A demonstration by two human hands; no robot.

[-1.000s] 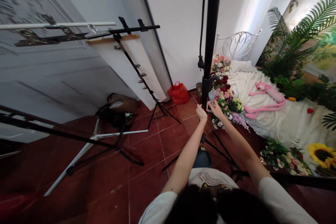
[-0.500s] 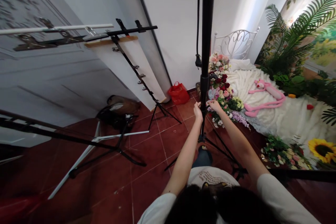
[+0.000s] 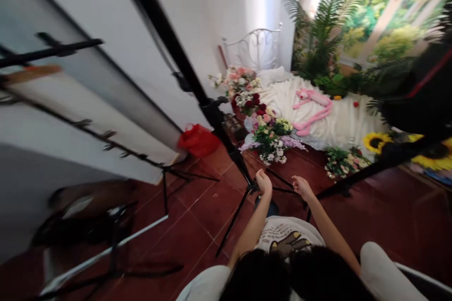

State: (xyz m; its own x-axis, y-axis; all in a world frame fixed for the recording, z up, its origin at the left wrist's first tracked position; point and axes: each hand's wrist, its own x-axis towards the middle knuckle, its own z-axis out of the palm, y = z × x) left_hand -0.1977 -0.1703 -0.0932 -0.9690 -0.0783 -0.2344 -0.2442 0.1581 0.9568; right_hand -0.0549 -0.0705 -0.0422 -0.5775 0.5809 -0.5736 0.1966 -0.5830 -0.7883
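Note:
A black light stand point(image 3: 183, 63) slants down from the upper left, its tripod legs spread on the floor tiles. My left hand point(image 3: 263, 182) is beside the lower part of its pole, fingers curled. To the right of it, apart from the pole, my right hand point(image 3: 302, 187) is closed in a pinch. Whatever lies in the fingers of either hand is too small to make out. A plug on a dark cable point(image 3: 181, 81) hangs alongside the pole.
A red plastic bag point(image 3: 198, 140) sits by the wall. Artificial flowers point(image 3: 271, 138) edge a white blanket point(image 3: 339, 124) bearing a pink plush toy point(image 3: 314, 101). Another stand with a white paper roll point(image 3: 95, 117) is at left. A black pole point(image 3: 374, 167) crosses at right.
My hands have come off the pole and moved apart, the right hand farther right. My view has turned right, so the stand now appears tilted and farther left.

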